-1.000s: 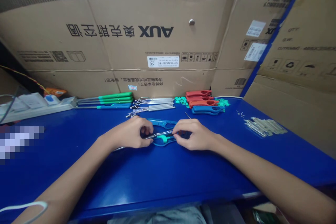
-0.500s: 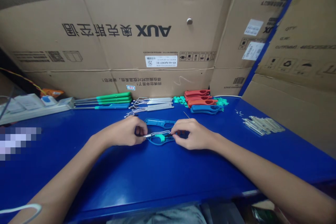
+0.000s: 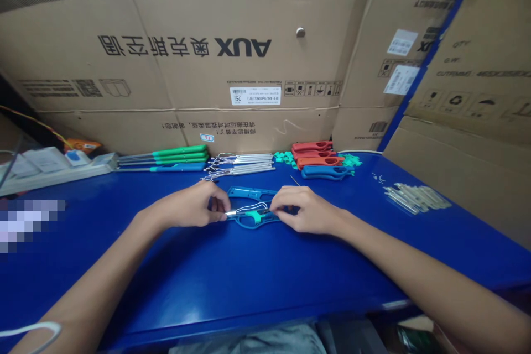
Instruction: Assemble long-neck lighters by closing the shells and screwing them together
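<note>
A blue handle half of a long-necked lighter lies in front of me, with a green trigger in it. My left hand pinches a silver metal tube at the left end of this half. White wires run from the tube side toward my right hand. Its thumb and forefinger close on a small dark part at the wires' end, over the right end of the handle. The second blue handle half lies just behind, partly covered by my right fingers.
Along the back lie green and blue lighters, metal tubes with wires, green triggers and red and blue handles. Clear-looking strips are at right, a power strip at left. Cardboard walls the blue table.
My left hand has shifted slightly left, and the metal tube now sits lower, at the end of the blue handle half. The right hand has barely moved.
</note>
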Demonstrator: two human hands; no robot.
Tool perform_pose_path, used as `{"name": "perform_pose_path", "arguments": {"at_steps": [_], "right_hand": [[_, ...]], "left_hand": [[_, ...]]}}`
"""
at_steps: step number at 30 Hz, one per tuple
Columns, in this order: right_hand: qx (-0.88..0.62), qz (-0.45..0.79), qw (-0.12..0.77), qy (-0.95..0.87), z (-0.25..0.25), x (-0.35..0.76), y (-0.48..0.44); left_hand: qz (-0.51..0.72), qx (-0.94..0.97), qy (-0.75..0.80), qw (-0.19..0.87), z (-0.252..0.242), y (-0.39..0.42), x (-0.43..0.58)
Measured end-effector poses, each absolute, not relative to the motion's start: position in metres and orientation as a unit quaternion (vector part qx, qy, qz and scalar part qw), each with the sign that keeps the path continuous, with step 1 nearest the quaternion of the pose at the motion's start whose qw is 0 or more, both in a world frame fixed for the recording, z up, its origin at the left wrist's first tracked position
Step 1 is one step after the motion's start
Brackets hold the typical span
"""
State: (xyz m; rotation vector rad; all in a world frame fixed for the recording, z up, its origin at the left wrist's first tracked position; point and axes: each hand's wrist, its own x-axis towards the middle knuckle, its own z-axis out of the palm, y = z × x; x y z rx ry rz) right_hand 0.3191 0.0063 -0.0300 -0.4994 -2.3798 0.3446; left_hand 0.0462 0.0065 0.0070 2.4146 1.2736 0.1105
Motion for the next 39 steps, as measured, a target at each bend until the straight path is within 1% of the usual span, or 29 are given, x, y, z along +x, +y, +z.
{"name": "perform_pose_path", "arguments": {"at_steps": [16, 32, 39], "right_hand": [[-0.208, 0.128, 0.328, -0.913, -0.0306, 0.3171, 0.0036], [-0.202, 0.127, 0.348, -0.907, -0.0377, 0.3113, 0.0014], [-0.226, 0.148, 0.327, -0.906, -0.0369, 0.3137, 0.0023]], "left_hand": [[0.025, 0.853, 0.472, 0.221, 0.0031, 0.009, 0.0437], [0.014, 0.846, 0.484, 0.224, -0.0001, 0.0125, 0.0397], [0.017, 0.843, 0.483, 0.237, 0.0001, 0.0139, 0.0432]]}}
